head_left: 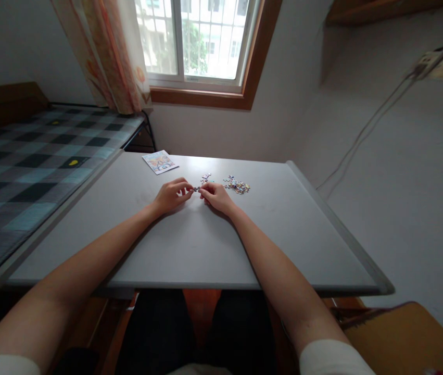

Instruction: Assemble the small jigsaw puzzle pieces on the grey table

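Note:
Over the middle of the grey-white table [190, 245], my left hand [173, 195] and my right hand [215, 196] meet almost fingertip to fingertip. Between them are small jigsaw puzzle pieces [196, 189], pinched by the fingers of both hands; whether they are joined is too small to tell. Just beyond my right hand lies a small group of loose pieces [206, 177]. A larger heap of jigsaw pieces [239, 186] spreads to the right of it. Up and left of my left hand, a card with a colourful picture [160, 162] lies flat.
A bed with a checked cover [57, 151] stands along the table's left side. Behind the table are a window [198, 41] and a patterned curtain [108, 57]. A cable [362, 133] runs down the right wall from a socket. A wooden chair [401, 333] is at the lower right.

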The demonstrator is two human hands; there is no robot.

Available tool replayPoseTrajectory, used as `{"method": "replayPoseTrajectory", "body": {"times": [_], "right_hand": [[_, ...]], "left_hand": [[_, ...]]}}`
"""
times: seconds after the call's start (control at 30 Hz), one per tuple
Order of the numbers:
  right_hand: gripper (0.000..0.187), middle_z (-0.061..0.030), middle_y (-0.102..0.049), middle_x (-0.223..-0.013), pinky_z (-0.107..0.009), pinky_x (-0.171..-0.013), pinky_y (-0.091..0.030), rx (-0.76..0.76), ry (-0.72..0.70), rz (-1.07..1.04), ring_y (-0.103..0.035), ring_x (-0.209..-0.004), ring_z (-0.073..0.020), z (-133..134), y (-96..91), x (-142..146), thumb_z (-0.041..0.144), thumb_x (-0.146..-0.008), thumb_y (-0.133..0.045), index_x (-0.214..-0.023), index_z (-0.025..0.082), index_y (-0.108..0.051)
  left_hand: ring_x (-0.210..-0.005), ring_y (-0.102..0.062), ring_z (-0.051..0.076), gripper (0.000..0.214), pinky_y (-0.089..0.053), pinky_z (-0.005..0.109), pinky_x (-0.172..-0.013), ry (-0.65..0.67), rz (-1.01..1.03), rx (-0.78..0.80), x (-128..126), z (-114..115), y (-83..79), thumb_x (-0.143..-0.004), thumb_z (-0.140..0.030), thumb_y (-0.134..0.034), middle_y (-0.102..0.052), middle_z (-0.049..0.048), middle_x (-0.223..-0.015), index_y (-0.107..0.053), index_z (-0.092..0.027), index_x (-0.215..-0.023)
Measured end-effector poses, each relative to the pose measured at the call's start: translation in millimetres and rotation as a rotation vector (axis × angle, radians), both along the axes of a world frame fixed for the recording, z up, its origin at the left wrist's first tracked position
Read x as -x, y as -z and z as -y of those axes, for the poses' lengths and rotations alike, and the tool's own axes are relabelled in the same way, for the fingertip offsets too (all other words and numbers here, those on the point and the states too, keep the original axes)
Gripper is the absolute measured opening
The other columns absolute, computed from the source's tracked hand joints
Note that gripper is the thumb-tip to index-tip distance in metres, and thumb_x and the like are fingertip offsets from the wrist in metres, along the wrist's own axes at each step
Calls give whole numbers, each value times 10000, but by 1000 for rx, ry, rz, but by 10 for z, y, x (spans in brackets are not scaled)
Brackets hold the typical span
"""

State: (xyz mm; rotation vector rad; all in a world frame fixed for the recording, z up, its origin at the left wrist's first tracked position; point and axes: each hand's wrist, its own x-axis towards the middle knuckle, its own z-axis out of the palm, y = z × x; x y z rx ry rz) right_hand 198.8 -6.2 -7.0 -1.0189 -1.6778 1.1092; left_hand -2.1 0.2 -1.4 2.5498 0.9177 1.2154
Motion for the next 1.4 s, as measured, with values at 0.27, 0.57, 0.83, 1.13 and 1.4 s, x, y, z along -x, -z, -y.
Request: {"method": "replayPoseTrajectory", "body": {"times": [0.27, 0.57, 0.83, 1.13, 1.4], "right_hand": [[170, 13, -609, -608, -209, -494, -426, 6, 6, 4, -510, -476, -80, 4, -7, -2, 324, -783, -605, -772, 155, -586], [197, 15, -606, -599, -208, -485, -424, 17, 9, -2, -505, -468, -80, 2, -9, 5, 351, -783, -614, -773, 158, -579], [184, 18, -605, -599, -203, -480, -425, -2, 6, 24, -508, -465, -79, 23, -37, -4, 345, -799, -609, -778, 165, -577], [175, 17, -611, -616, -210, -495, -417, -14, -28, 27, -514, -482, -85, 15, -16, -17, 335, -798, -621, -808, 161, -606], [193, 18, -618, -617, -218, -542, -433, 1, -32, 38, -522, -508, -84, 25, -42, -5, 327, -792, -622, -862, 149, -650]], "left_hand": [[-606, -582, 86, 189, -478, 209, -572, 15, -28, 19, 7, -9, 5, -882, -323, -587, -622, 20, -765, -690, -172, -835], [-622, -579, 103, 277, -489, 218, -581, 18, -34, 22, 28, -23, 13, -907, -400, -565, -634, 42, -771, -706, -171, -841], [-591, -556, 88, 263, -472, 215, -566, -7, -11, 2, 36, -47, 35, -895, -411, -595, -636, 31, -773, -703, -180, -829], [-603, -584, 92, 342, -501, 234, -572, 16, -35, 62, 18, -24, 24, -828, -467, -678, -628, 28, -853, -665, -179, -1012], [-620, -593, 84, 286, -498, 216, -590, 8, -61, 55, 17, -19, 27, -846, -440, -660, -632, 29, -887, -674, -195, -993]]}}
